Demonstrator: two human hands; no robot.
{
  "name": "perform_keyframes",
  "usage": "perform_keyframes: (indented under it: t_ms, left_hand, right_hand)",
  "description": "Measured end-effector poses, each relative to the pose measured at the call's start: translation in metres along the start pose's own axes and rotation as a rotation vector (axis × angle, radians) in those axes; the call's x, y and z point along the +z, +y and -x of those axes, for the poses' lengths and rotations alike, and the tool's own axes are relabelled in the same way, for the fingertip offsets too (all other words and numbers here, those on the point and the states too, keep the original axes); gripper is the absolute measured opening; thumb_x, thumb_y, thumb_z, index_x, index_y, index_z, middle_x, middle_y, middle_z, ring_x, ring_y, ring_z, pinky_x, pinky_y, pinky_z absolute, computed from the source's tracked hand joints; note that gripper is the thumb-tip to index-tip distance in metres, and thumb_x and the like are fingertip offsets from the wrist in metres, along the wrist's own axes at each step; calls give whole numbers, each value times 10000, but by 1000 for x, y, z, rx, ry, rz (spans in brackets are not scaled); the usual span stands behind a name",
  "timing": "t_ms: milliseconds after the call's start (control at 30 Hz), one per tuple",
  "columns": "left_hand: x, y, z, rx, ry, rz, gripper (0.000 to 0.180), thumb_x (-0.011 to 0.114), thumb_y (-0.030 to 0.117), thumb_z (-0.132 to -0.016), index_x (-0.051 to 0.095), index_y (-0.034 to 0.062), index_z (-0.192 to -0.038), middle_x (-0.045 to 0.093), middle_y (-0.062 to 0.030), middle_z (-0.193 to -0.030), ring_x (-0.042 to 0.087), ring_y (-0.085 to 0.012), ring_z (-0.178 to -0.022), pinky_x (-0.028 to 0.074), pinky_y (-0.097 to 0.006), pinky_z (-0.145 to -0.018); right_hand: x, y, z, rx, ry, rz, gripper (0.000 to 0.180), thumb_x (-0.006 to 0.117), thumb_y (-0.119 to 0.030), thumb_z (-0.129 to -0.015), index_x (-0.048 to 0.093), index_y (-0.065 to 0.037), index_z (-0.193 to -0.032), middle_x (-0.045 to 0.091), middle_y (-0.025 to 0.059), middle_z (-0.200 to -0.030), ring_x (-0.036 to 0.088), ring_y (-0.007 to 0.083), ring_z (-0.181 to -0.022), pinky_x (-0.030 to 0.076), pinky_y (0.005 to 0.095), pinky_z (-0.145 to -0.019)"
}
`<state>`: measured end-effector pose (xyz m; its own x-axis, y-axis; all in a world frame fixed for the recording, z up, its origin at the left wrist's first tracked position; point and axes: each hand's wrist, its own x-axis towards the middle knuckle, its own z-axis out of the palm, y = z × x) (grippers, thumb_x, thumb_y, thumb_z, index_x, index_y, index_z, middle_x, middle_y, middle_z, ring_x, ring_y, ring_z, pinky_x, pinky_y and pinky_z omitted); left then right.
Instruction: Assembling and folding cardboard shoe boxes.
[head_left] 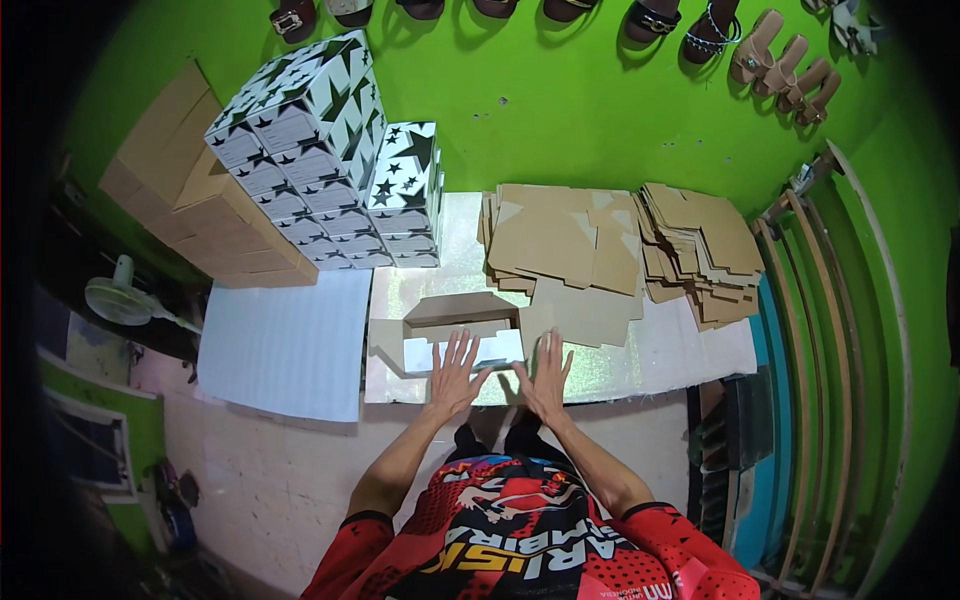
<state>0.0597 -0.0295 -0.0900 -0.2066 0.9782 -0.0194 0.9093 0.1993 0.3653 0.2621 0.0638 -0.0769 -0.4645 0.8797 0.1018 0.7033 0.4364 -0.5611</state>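
A partly folded cardboard box (420,356), brown inside with a white front wall, sits open on the table in front of me. Its back flap stands up, and a side flap sticks out to the left. My left hand (456,372) lies over the box's front wall, fingers stretched and spread. Just off the box's right end is my right hand (546,374), also flat with fingers apart, close to the lower edge of a loose cardboard sheet (580,312). Neither hand grips anything; whether the left palm touches the wall I cannot tell.
Flattened cardboard blanks (565,235) lie stacked at the back right, with a second pile (700,235) beside them. Finished star-patterned boxes (310,150) rise at the back left, next to plain brown boxes (225,225). A white foam sheet (285,340) covers the left side. Sandals (755,50) hang above.
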Motion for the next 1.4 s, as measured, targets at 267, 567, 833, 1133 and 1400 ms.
perform_keyframes:
  t_ms: [267, 567, 833, 1133, 1400]
  left_hand:
    - [5, -4, -1, 13, -4, -48, 821, 520, 533, -1035, 223, 136, -1689, 161, -131, -1761, 104, -339, -1629, 40, -633, -1283]
    - [-1, -2, -8, 41, 6, -63, 914, 649, 507, -956, 192, 243, -1702, 140, -118, -1768, 115, -321, -1630, 48, -663, -1268]
    - [13, -7, -6, 41, 23, -99, 793, 584, 539, -1000, 251, 316, -1685, 229, -105, -1748, 156, -318, -1622, 19, -753, -1220]
    - [14, -6, -17, -90, 80, 30, 940, 674, 614, -897, 344, 137, -1636, 364, -175, -1653, 169, -322, -1615, -70, -781, -1179]
    - [12, -1, -14, -101, 166, 121, 841, 745, 582, -867, 468, 188, -1557, 353, -181, -1630, 151, -336, -1614, -78, -799, -1150]
  right_hand:
    - [-6, -22, -21, -221, -39, -260, 983, 619, -570, -991, 213, 41, -1646, 319, 277, -1671, 295, 399, -1567, 164, 534, -1295]
    - [2, -11, -23, -477, -245, 40, 825, 558, -553, -1034, 348, -2, -1611, 349, 188, -1681, 342, 376, -1547, 241, 523, -1282]
    - [0, -3, -59, -435, -281, 160, 961, 487, -673, -1017, 293, 54, -1616, 263, 237, -1706, 241, 384, -1591, 211, 548, -1282]
    - [3, -5, -53, -461, -295, 249, 902, 467, -682, -1018, 337, -34, -1632, 262, 129, -1734, 205, 361, -1606, 160, 588, -1287]
    - [5, -7, -58, -408, -273, 194, 857, 480, -667, -1022, 333, -103, -1651, 245, 103, -1744, 189, 380, -1608, 185, 579, -1285]
